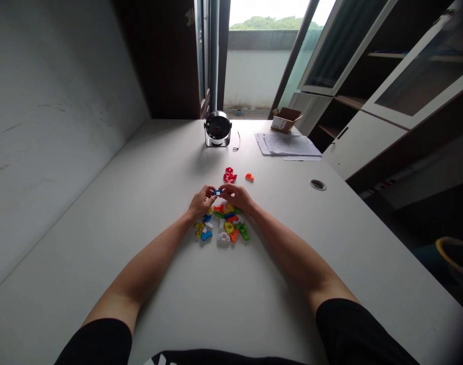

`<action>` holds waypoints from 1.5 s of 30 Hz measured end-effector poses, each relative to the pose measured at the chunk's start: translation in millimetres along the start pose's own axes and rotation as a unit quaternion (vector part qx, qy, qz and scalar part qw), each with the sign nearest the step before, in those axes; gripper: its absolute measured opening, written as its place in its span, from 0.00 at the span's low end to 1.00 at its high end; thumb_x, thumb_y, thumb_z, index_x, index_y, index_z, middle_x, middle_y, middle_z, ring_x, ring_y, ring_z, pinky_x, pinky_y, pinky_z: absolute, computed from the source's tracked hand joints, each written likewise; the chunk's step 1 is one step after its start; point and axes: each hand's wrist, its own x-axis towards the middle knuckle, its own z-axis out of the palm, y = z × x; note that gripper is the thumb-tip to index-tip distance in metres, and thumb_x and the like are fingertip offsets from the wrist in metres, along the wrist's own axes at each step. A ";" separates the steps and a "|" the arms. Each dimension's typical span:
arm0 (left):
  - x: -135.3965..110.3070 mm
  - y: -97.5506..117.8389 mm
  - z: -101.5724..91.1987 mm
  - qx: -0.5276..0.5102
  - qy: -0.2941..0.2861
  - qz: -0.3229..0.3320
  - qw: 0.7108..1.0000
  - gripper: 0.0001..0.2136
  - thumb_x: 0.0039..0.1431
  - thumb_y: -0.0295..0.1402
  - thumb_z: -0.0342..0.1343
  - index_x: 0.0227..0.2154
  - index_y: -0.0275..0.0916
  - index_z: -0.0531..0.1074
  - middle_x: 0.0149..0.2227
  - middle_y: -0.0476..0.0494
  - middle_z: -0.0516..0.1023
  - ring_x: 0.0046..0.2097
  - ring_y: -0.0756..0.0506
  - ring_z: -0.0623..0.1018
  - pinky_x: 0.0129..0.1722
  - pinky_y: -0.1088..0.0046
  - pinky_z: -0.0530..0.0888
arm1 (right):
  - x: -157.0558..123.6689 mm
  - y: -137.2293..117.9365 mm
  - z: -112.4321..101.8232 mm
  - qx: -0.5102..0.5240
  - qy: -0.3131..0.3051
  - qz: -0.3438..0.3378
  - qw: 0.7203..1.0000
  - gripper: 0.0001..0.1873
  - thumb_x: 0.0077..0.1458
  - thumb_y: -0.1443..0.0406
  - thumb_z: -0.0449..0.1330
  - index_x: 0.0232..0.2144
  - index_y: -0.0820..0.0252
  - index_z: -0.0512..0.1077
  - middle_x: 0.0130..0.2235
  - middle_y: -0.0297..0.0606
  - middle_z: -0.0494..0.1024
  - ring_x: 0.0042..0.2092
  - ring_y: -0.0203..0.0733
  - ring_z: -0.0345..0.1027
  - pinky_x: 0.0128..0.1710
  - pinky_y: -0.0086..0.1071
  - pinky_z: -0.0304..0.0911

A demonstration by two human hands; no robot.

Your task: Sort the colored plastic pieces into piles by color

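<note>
My left hand [201, 201] and my right hand [236, 196] meet above the white table [140, 172], pinching a small blue plastic brick [217, 192] between their fingertips. White shows on that brick, perhaps a second piece joined to it, though I cannot tell. Just below my hands lies a loose heap of small plastic bricks [222, 225] in red, yellow, green, blue, orange and white. Beyond my fingers sits a red cluster of bricks [229, 175], with a single orange brick [249, 177] to its right.
A round black-and-silver desk fan [218, 129] and a thin dark cable [236, 142] stand at the far end of the table. Papers [288, 144] and an open cardboard box [285, 119] lie to their right. A grommet hole [317, 185] sits near the right edge, and a wall runs along the left.
</note>
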 end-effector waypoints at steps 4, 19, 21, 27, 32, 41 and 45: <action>1.5 -3.8 0.3 -0.015 -0.001 -0.001 1.000 0.15 0.62 0.41 0.54 0.48 0.41 0.69 0.39 0.44 0.79 0.39 0.49 0.78 0.40 0.74 0.73 | 0.3 2.9 0.7 -0.005 0.006 -0.015 1.000 0.17 0.56 0.56 0.62 0.46 0.56 0.74 0.34 0.34 0.78 0.33 0.34 0.69 0.35 0.27 0.65; -0.9 3.6 -0.8 0.032 0.002 0.006 0.999 0.14 0.63 0.42 0.52 0.46 0.41 0.72 0.41 0.45 0.79 0.38 0.48 0.77 0.38 0.74 0.72 | 0.6 1.4 -0.4 -0.010 -0.026 0.018 0.999 0.17 0.61 0.54 0.58 0.45 0.58 0.75 0.34 0.36 0.81 0.32 0.37 0.74 0.35 0.27 0.67; -0.6 2.8 -1.1 0.033 0.000 0.007 0.999 0.14 0.63 0.42 0.51 0.45 0.41 0.72 0.41 0.45 0.80 0.38 0.48 0.77 0.38 0.74 0.72 | 0.6 0.5 -0.2 -0.014 -0.024 0.021 0.999 0.17 0.61 0.53 0.58 0.44 0.58 0.76 0.33 0.36 0.81 0.31 0.36 0.73 0.34 0.28 0.67; 0.6 -1.0 -0.8 0.029 0.011 0.012 0.999 0.15 0.64 0.45 0.50 0.44 0.41 0.74 0.39 0.45 0.80 0.38 0.48 0.76 0.37 0.75 0.71 | 1.2 0.6 -0.6 -0.034 -0.007 -0.009 0.999 0.18 0.58 0.53 0.61 0.43 0.58 0.76 0.32 0.35 0.79 0.32 0.35 0.70 0.35 0.27 0.65; 1.0 -1.4 0.3 0.065 0.014 -0.004 0.998 0.17 0.64 0.47 0.50 0.39 0.40 0.76 0.34 0.46 0.80 0.33 0.49 0.74 0.33 0.76 0.67 | 0.8 -0.5 0.2 -0.035 0.008 -0.011 0.999 0.16 0.59 0.54 0.60 0.42 0.58 0.76 0.32 0.35 0.79 0.32 0.35 0.69 0.35 0.28 0.65; -0.3 -2.4 -1.1 0.064 0.036 -0.032 0.997 0.20 0.63 0.51 0.48 0.35 0.40 0.77 0.28 0.48 0.78 0.28 0.50 0.72 0.28 0.77 0.64 | 0.9 -5.6 1.0 -0.028 -0.014 -0.036 0.999 0.16 0.56 0.57 0.63 0.45 0.56 0.72 0.35 0.35 0.79 0.34 0.35 0.71 0.38 0.29 0.67; -0.9 -3.3 -1.2 0.060 0.035 -0.038 0.997 0.21 0.64 0.51 0.47 0.31 0.40 0.76 0.26 0.48 0.78 0.27 0.50 0.72 0.27 0.77 0.63 | 1.1 -5.3 1.6 -0.059 -0.016 -0.054 0.997 0.17 0.53 0.59 0.65 0.44 0.57 0.71 0.36 0.35 0.78 0.34 0.35 0.71 0.36 0.29 0.67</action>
